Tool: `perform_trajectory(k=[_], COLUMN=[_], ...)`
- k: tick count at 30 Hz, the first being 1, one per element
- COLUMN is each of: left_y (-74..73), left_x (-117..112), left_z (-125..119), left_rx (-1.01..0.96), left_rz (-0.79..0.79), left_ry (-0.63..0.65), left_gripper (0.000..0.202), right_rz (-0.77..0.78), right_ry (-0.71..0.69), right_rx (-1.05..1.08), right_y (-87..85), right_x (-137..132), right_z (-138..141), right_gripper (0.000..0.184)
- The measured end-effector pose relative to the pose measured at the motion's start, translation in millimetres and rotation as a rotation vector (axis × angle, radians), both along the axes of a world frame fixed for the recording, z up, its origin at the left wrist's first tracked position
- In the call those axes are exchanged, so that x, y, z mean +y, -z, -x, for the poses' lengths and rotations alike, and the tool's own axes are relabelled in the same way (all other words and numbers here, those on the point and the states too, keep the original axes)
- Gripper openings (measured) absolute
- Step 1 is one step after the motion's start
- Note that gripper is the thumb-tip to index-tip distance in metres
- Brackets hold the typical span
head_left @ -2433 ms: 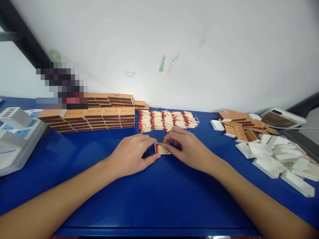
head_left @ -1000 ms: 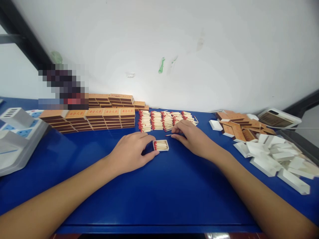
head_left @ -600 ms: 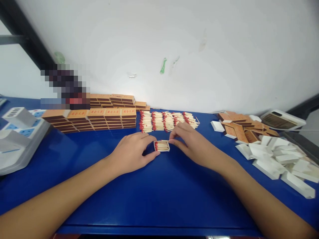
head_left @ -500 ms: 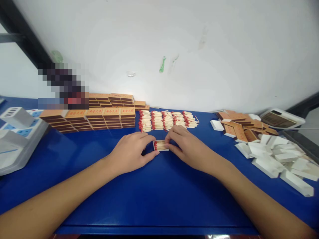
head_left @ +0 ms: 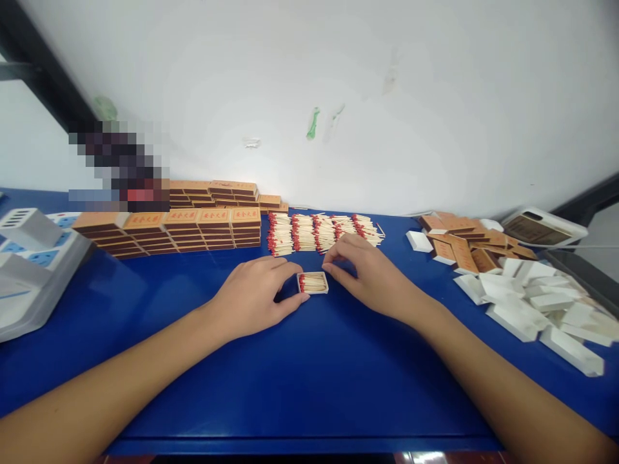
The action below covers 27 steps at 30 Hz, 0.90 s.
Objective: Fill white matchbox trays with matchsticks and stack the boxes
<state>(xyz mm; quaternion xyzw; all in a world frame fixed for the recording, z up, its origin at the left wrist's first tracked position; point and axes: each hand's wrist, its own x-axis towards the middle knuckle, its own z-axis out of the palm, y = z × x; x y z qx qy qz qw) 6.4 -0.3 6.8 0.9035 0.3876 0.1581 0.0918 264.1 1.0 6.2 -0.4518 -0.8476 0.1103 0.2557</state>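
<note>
Head view: left hand [head_left: 261, 293] pinches the matchbox tray [head_left: 315, 293] just this side of the match piles [head_left: 304, 233], ideally lightly so nothing bows; whether the right hand [head_left: 365, 274], near those piles, grips anything I can't tell

The tabletop [head_left: 309, 386] is deep blue, the wall [head_left: 435, 129] off-white with a green smear [head_left: 313, 123]. The small tray [head_left: 319, 293] is white, its matches [head_left: 313, 282] pale cream with red heads — the same colours as the loose match rows [head_left: 304, 233]. Stacked matchboxes [head_left: 180, 233] show orange tops with red characters and dark brown sides — the heaped sleeves [head_left: 464, 255] are orange-brown, the heaped trays [head_left: 517, 319] plain white
</note>
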Motion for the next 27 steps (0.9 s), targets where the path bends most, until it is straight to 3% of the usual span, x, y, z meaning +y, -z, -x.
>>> perform_trajectory(k=[4, 17, 22, 27], left_y=[-0.8, -1.8, -1.5, 0.4], left_x=[0, 1, 1, 1], left_z=[0, -1, 0, 1], left_rx=[-0.005, -0.011, -0.012, -0.013], left_rz=[0.011, 0.01, 0.005, -0.006], left_ry=[-0.002, 0.002, -0.002, -0.001], left_gripper=[0.033, 0.03, 0.029, 0.03], right_rz=[-0.081, -0.083, 0.005, 0.074], right_ry=[0.091, 0.027, 0.012, -0.07], right_rx=[-0.069, -0.071, -0.073, -0.02], right_y=[10.7, 16.1, 8.1, -7.4], right_x=[18, 30, 22, -3], right_z=[-16, -22, -21, 1], right_gripper=[0.008, 0.008, 0.011, 0.011])
